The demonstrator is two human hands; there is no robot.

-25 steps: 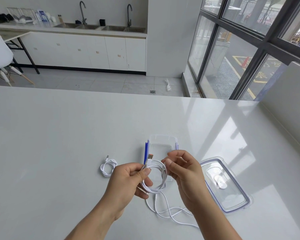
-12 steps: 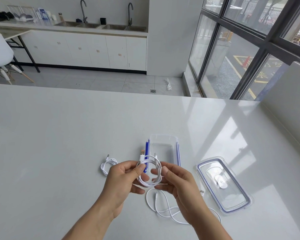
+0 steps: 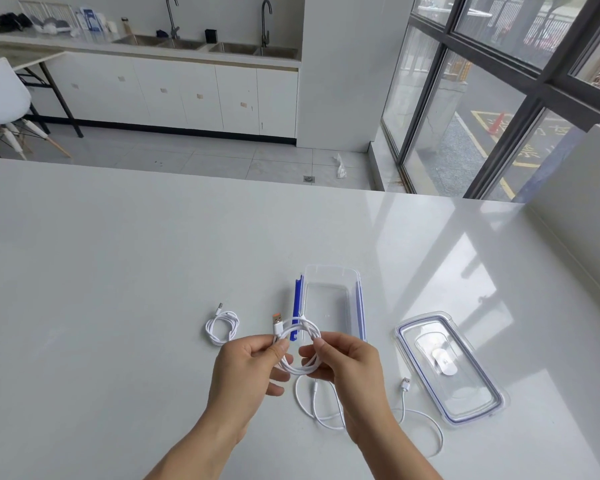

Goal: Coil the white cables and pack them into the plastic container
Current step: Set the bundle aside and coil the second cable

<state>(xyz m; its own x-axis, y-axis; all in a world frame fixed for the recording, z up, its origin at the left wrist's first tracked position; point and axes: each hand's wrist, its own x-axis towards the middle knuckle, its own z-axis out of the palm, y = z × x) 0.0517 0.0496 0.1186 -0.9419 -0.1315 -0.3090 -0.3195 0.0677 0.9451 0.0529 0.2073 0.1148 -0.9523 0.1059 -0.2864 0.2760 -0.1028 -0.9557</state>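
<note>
My left hand (image 3: pixel 248 368) and my right hand (image 3: pixel 349 368) both pinch a small coil of white cable (image 3: pixel 300 348) just above the table; its orange-tipped USB plug (image 3: pixel 277 322) sticks up at the left. Behind the coil stands the clear plastic container (image 3: pixel 350 282) with blue clips, open and with nothing in it. A second white cable (image 3: pixel 222 328) lies coiled on the table to the left. A third, loose white cable (image 3: pixel 420 415) trails under and to the right of my right wrist.
The container's clear lid (image 3: pixel 451 367) with a blue seal lies flat to the right. The white table (image 3: pixel 118 271) stretches wide on all sides; a low white wall (image 3: pixel 575 209) borders its right edge. Kitchen cabinets and windows stand far behind.
Both hands have shifted slightly left and lower with the coil. The coil has tightened, its plug now standing up left of the container, and the container's inside shows fully.
</note>
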